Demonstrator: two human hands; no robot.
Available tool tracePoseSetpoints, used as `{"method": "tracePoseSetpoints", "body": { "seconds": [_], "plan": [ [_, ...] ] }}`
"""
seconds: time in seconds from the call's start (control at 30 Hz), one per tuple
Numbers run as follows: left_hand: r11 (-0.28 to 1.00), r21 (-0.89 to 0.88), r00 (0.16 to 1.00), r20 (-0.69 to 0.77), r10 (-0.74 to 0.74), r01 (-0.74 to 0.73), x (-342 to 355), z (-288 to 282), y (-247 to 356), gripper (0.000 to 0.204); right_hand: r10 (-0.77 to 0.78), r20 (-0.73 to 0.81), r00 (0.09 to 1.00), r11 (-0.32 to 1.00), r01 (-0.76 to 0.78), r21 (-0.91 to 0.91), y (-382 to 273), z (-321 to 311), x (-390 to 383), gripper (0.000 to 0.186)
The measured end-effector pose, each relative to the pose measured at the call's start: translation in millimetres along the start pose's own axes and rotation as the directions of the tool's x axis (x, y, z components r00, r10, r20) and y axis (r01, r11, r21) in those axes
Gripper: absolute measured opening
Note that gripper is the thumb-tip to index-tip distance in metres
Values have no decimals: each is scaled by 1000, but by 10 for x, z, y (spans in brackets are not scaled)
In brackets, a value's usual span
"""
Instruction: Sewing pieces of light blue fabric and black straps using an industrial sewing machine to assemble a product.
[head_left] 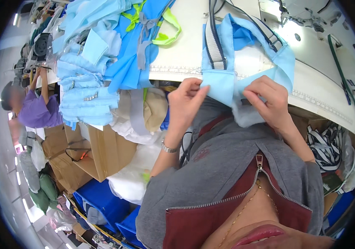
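Observation:
A light blue fabric piece with striped webbing straps lies over the front edge of the white table, and part of it hangs down toward my lap. My left hand pinches its left edge between thumb and fingers. On the other side my right hand is closed, thumb against curled fingers, on the fabric's hanging edge. Between the hands a paler, thin flap droops below the table edge. The straps form a loop away from me, with darker blue fabric inside it.
A sewing machine stands far right on the white table, which has ruler markings. Stacked light blue pieces and blue and lime fabric lie left. Below are cardboard boxes and blue bins. A person in purple works far left.

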State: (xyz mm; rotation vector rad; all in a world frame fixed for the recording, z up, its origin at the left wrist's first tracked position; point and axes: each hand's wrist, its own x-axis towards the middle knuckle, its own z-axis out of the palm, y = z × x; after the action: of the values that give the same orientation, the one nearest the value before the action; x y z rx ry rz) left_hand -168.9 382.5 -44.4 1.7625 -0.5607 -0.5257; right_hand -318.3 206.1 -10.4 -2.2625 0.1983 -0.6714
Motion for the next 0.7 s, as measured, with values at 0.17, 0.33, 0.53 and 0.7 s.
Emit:
{"method": "tracePoseSetpoints", "body": {
  "seconds": [0.17, 0.33, 0.53, 0.7],
  "plan": [
    [990, -142, 998, 58, -3, 11, -110, 252, -96, 16, -96, -38, 995, 984, 89, -157, -153, 155, 62, 24],
    [903, -426, 984, 177, 20, 58, -74, 340, 3, 11, -94, 3, 996, 884, 85, -459, -129, 263, -21, 38],
    [905, -412, 963, 184, 197, -107, 113, 341, 194, 13, 407, 4, 914, 873, -390, 293, 141, -36, -43, 20],
    [913, -294, 934, 131, 332, -284, 381, 470, 329, 38, 592, 219, 776, 271, -447, 852, 458, -289, -33, 22]
  ]
}}
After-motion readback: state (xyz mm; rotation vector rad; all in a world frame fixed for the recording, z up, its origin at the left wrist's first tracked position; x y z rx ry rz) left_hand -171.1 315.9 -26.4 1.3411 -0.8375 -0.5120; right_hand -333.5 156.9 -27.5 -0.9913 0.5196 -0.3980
